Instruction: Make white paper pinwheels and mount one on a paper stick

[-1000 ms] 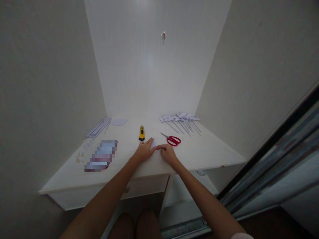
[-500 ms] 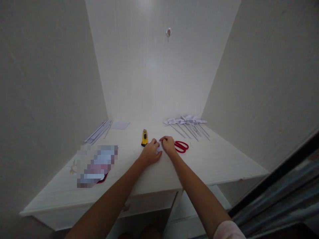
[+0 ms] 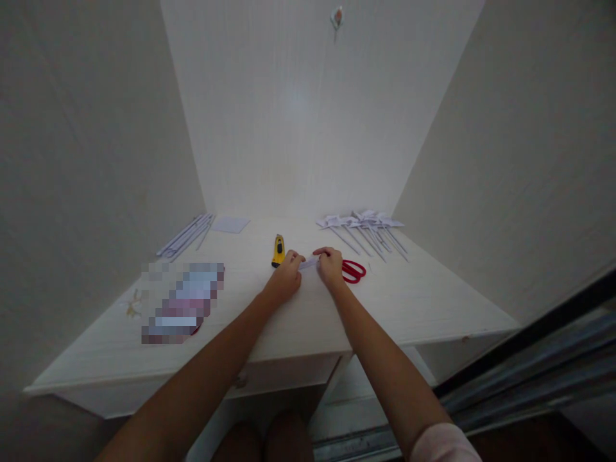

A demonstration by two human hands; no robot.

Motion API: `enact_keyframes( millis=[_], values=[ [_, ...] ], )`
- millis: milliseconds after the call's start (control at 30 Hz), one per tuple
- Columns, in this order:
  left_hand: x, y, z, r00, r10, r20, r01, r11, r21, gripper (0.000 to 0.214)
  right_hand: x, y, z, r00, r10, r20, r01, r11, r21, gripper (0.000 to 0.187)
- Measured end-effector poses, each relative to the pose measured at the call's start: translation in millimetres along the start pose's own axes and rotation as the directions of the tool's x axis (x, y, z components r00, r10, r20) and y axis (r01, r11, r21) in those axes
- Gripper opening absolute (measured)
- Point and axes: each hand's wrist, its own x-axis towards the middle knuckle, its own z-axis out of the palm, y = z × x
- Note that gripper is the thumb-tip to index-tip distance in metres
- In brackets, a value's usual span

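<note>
The grip pinches the paper (image 3: 308, 263) at 2 ends, left hand (image 3: 286, 277) and right hand (image 3: 330, 265), over the counter (image 3: 298, 321), left of the scissors (image 3: 355, 271); light, even tension should keep it straight.

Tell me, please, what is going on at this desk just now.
A person is handling a small piece of white paper above the white desk, the left grip at one end and the right grip at the other. A yellow cutter lies by the left grip, and red-handled scissors lie partly hidden by the right. Towards the back are thin white sticks and a flat sheet on the left, with folded paper shapes on sticks on the right.
</note>
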Motion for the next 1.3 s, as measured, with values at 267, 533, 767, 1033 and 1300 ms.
enact_keyframes(
  millis=[267, 533, 767, 1033, 1300],
  values=[
    [0.4, -3.6, 4.2, 0.997, -0.074, -0.019, 0.074, 0.997, -0.01, 0.024, -4.3, -4.0, 0.0, 0.998, 0.022, 0.059, -0.028, 0.994, 0.103, 0.028],
    [0.6, -4.2, 4.2, 0.996, -0.092, 0.021, 0.092, 0.996, -0.01, 0.026, -2.8, -4.9, 2.2, 0.987, 0.104, 0.12, -0.14, 0.928, 0.346, 0.021],
    [3.8, -6.8, 0.9, 0.984, -0.176, -0.021, 0.173, 0.981, -0.091, 0.019, -6.6, -14.8, 2.4, 0.948, 0.157, 0.278, -0.296, 0.758, 0.581, 0.014],
    [5.7, -7.5, -1.7, 0.971, -0.216, -0.104, 0.209, 0.975, -0.068, 0.018, -9.9, -18.3, 1.9, 0.923, 0.134, 0.36, -0.338, 0.727, 0.598, 0.012],
    [7.2, -4.9, -8.8, 0.952, -0.181, -0.249, 0.169, 0.983, -0.07, 0.017, -7.2, -16.0, -4.9, 0.935, 0.145, 0.323, -0.32, 0.738, 0.594, 0.011]
  ],
)
